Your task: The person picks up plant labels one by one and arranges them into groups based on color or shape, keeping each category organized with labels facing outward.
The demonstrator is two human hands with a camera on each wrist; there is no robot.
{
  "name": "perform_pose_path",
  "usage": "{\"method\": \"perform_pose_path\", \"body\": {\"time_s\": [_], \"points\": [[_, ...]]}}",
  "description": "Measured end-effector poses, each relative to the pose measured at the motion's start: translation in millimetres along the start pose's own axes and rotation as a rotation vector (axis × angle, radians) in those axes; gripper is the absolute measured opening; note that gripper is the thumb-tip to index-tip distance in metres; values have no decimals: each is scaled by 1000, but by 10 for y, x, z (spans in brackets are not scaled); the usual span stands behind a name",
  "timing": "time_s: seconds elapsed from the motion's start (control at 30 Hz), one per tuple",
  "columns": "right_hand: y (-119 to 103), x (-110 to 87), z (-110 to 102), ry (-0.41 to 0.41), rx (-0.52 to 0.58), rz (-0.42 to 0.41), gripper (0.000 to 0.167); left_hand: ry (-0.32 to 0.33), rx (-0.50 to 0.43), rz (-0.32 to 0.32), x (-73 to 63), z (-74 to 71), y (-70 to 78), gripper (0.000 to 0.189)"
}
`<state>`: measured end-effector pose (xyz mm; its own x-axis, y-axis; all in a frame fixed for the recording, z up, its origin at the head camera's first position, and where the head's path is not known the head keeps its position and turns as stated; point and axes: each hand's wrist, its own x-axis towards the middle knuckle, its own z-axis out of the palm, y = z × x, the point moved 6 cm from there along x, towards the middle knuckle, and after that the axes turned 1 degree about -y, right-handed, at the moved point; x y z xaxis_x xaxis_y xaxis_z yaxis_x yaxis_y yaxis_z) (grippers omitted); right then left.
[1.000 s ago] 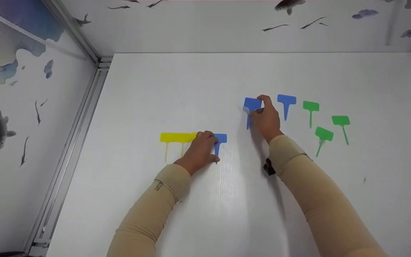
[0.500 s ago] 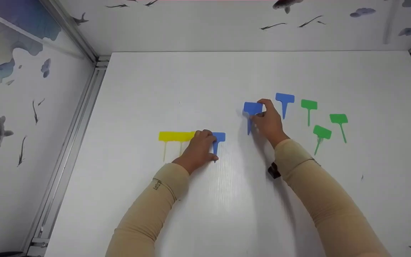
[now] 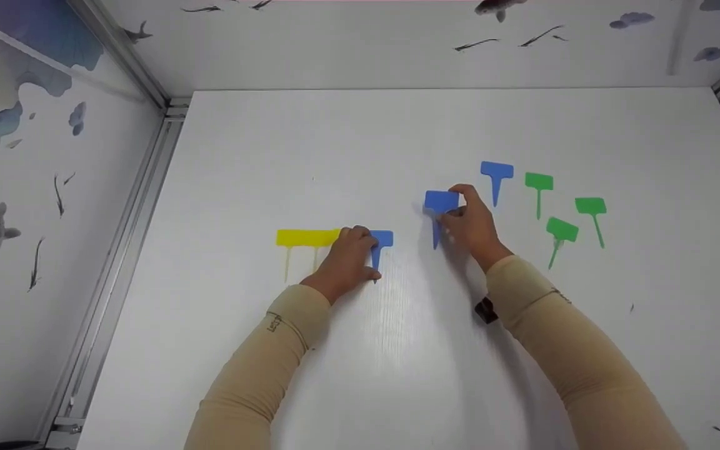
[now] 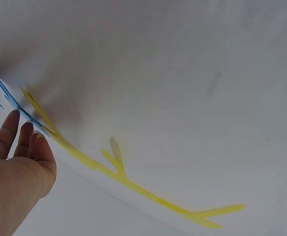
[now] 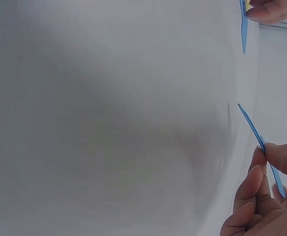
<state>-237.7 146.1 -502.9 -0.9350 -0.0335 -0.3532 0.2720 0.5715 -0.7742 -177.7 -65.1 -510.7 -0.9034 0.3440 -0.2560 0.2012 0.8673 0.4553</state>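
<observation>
Yellow T-shaped plant labels [image 3: 297, 238] lie side by side on the white table. A blue plant label [image 3: 384, 239] adjoins their right end, partly hidden by my left hand [image 3: 346, 259]. That hand rests on the row, with fingertips at the blue label's head and the thumb near its stem tip. To the right, my right hand [image 3: 474, 226] pinches another blue plant label [image 3: 440, 201] between thumb and fingers. The right wrist view shows this label [image 5: 251, 126] edge-on, stem pointing away from the hand.
Beyond my right hand lies a blue label [image 3: 496, 170]. Three green labels [image 3: 539, 182] are scattered to its right. A metal rail [image 3: 125, 250] and a fish-patterned wall [image 3: 10, 187] border the left side; another patterned wall [image 3: 335, 47] stands behind the table.
My right hand has come toward the near side of the table with its blue label. My left hand has stayed on the row. The camera view has shifted slightly.
</observation>
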Motion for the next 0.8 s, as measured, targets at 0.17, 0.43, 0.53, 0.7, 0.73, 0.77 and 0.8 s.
{"method": "perform_pose_path", "body": {"time_s": [0.17, 0.43, 0.53, 0.7, 0.73, 0.77, 0.8], "points": [[38, -53, 17, -11, 14, 12, 55, -4, -7, -2, -9, 5, 4, 58], [72, -134, 52, -22, 13, 11, 54, -7, 3, -6, -11, 13, 3, 59], [71, -168, 56, -30, 17, -2, 55, -4, 12, -4, -6, 15, 0, 59], [73, -208, 76, -38, 14, 6, 55, -11, 3, -21, -2, 21, -11, 57], [72, -215, 81, -39, 8, 6, 55, -13, 2, -25, -2, 21, -12, 57], [71, -222, 85, -39, 5, 6, 55, -16, 3, -28, -1, 21, -11, 57], [71, -227, 89, -38, 1, 3, 55, -18, 1, -33, -1, 19, -10, 57]]}}
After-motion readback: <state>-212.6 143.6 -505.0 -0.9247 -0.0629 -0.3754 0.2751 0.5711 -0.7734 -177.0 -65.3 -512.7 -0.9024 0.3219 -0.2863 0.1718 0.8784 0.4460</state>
